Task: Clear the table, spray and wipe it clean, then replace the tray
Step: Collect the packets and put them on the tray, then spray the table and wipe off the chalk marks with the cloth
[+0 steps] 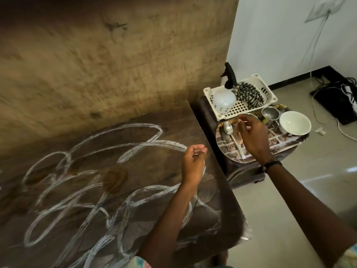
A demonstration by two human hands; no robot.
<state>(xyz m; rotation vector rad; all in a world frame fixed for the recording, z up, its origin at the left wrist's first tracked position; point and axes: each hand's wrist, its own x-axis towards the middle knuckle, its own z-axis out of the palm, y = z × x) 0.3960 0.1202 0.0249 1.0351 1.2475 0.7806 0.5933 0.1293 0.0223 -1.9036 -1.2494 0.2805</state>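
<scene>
Just beneath the right hand, spoon lies on tray

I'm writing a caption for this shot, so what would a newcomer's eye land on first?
First, the looping white scribbles smeared across the dark wooden table at lower left. Next, the two hands: the right hand hovers over the tray of spoon, white bowl and small steel bowl on the right, the left hand at the table's edge. Behind, a white basket holds a spray bottle and striped cloth.
</scene>
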